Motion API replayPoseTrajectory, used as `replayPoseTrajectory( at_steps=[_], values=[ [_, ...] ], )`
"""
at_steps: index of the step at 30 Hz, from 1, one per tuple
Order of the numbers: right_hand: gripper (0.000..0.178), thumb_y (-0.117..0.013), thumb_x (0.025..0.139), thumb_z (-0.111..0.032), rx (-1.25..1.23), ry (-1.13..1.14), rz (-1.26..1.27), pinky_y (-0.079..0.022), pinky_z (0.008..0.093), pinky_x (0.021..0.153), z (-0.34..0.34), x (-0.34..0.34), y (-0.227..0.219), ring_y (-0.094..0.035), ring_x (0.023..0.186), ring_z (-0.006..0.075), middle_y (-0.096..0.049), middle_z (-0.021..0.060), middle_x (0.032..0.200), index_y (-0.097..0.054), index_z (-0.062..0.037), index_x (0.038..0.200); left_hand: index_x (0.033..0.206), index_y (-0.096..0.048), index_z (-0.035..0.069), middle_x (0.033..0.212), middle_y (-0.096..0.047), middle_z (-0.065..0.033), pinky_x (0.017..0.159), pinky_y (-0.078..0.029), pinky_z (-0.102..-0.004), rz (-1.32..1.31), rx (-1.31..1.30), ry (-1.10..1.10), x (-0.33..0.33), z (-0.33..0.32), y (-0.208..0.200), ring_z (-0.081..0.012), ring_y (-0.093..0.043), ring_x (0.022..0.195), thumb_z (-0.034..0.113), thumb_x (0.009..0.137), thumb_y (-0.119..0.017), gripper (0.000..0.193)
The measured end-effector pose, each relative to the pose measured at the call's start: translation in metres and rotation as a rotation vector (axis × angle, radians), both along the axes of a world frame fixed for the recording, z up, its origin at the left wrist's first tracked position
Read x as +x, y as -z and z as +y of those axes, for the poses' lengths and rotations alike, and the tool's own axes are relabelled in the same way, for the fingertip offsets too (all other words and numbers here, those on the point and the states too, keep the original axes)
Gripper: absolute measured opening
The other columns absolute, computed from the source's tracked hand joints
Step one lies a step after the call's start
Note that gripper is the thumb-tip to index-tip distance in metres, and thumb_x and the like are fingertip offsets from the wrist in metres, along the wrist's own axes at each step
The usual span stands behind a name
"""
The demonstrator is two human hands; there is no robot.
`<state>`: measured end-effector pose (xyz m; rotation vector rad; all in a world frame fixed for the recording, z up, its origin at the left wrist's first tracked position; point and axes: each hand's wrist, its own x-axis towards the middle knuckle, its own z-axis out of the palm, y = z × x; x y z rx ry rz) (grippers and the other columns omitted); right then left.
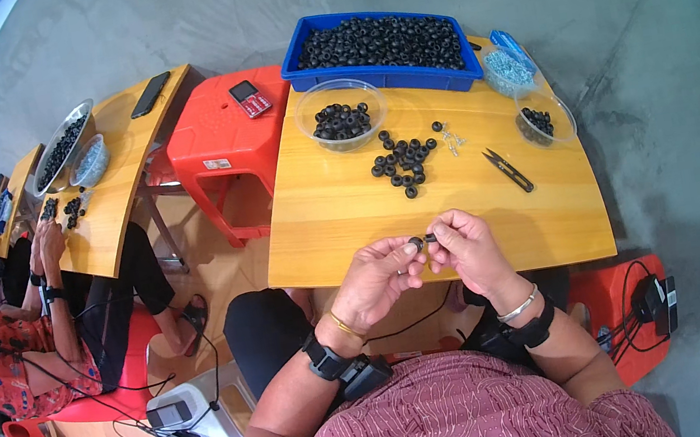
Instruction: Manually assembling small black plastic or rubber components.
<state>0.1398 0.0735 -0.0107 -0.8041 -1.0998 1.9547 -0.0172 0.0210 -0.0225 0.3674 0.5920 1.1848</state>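
The left hand (374, 281) pinches one roundish black bead (416, 245) between thumb and forefinger tips, over the worktop's (318, 246) near edge; its hole's direction is too small to tell. Just right, one small dark piece (431, 238), long axis roughly sideways, sits pinched by the right hand's (474, 261) fingers. Farther right lies one slanting snips (508, 170).

Above the near edge of the tabletop (313, 215), my right hand (470, 254) partly hides a black piece (431, 238) too small to identify.
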Motion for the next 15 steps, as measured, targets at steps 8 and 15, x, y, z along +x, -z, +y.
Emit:
replayPoseTrajectory(
  at_steps=[8, 15],
  values=[
    [0.007, -0.048, 0.086, -0.006, 0.257, 0.038, -0.140, -0.044, 0.0198, 0.050, -0.0027, -0.0041, 0.0050, -0.049, 0.056, 0.0067, -0.054, 0.0025, 0.069, -0.052, -0.0006, 0.088, 0.087, -0.056, -0.002, 0.074, -0.058, -0.0053, 0.059, -0.051, -0.0204, -0.028, -0.030, -0.025, 0.0037, 0.0011, 0.0004, -0.0110, -0.057, 0.066, 0.007, 0.085, -0.050, 0.011],
    [0.007, -0.049, 0.084, -0.002, 0.503, 0.025, -0.276, -0.046, 0.0210, 0.054, -0.0051, -0.0048, 0.0010, -0.053, 0.060, 0.0081, -0.056, 0.0037, 0.072, -0.052, 0.0014, 0.089, 0.092, -0.056, -0.002, 0.077, -0.057, -0.0059, 0.058, -0.050, -0.0194, -0.020, 0.001, -0.039, 0.0028, -0.0004, -0.0004, -0.0113, -0.056, 0.068, 0.007, 0.084, -0.051, 0.013]
  ],
)
